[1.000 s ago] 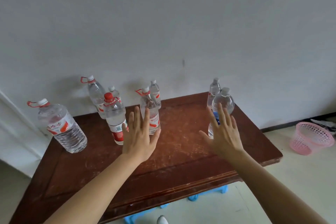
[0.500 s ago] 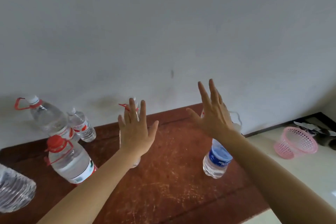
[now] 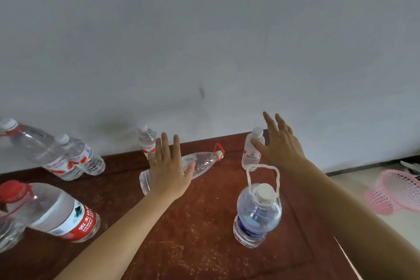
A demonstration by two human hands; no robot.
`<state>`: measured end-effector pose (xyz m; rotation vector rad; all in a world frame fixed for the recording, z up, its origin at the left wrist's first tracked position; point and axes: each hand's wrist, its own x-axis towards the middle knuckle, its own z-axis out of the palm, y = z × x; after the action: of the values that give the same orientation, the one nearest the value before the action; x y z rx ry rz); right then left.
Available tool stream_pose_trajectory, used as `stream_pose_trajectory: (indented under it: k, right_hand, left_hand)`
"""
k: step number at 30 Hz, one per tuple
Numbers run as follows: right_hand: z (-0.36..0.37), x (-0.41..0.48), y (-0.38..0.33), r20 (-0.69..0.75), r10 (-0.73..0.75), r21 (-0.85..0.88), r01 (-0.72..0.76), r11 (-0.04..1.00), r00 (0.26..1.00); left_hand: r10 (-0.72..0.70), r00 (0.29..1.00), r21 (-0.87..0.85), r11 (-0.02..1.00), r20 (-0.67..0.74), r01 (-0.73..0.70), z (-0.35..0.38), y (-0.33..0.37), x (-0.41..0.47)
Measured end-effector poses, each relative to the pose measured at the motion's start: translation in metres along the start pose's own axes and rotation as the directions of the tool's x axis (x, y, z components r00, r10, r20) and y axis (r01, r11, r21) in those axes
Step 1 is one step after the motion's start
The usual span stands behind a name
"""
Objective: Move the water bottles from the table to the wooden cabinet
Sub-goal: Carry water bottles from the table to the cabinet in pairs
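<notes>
Both hands are empty, with fingers spread and straight, and they are well apart from each other. The left hand (image 3: 169, 173) hovers over a clear bottle (image 3: 201, 163) that lies on its side mid-table, red-ringed neck pointing to the back edge; contact cannot be told. It is probably reaching to catch or right this one. The right hand (image 3: 280, 145) is at the back edge, thumb just beside a small upright bottle (image 3: 250, 157), likely about to grab it; nothing is gripped yet. Nearer the front, toward the right edge, stands a blue-label bottle (image 3: 256, 213) with a white loop handle, an easy carry. A small red-label bottle (image 3: 146, 141) stands at the back edge behind the left fingers. In the back left corner are a big bottle (image 3: 36, 148) and a small one (image 3: 83, 158), touching. By the left edge are a big red-cap bottle (image 3: 56, 211) and part of another bottle (image 3: 9, 232), cut off by the frame. All the bottles are on the table (image 3: 204, 252), none moved; the wooden cabinet is not in view. The table is dark red-brown wood, scuffed and scratched, pushed against a plain pale wall (image 3: 204, 41). The floor (image 3: 350, 180) is light, and a pink mesh basket (image 3: 395, 191) sits on it beyond the right edge.
</notes>
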<state>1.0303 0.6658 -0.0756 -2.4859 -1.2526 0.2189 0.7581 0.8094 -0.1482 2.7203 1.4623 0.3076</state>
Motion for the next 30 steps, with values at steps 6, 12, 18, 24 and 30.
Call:
stream_pose_trajectory:
  k: [6,12,18,24,30]
  right_hand:
    - [0.035,0.019,0.051,0.146,-0.046,0.214,0.014,0.977,0.988]
    - [0.081,0.032,0.072,0.241,-0.028,0.427,-0.080,0.901,0.970]
    - [0.115,0.042,0.060,0.112,-0.064,0.550,-0.008,0.835,0.992]
    - [0.138,0.039,0.047,0.075,-0.141,0.478,0.088,0.874,0.987]
    - [0.161,0.034,0.036,0.013,-0.262,0.385,0.237,0.892,0.965]
  left_hand:
    - [-0.085,0.994,0.001,0.996,0.069,0.085,0.015,0.051,-0.005]
    - [-0.283,0.947,-0.071,0.953,0.155,0.296,0.031,0.067,-0.026]
    - [-0.482,0.867,-0.213,0.841,0.123,0.498,0.029,0.026,-0.009]
    - [-0.700,0.701,-0.467,0.578,0.137,0.669,0.040,-0.028,0.047]
    - [-0.807,0.577,-0.709,0.331,0.130,0.623,0.081,-0.064,0.085]
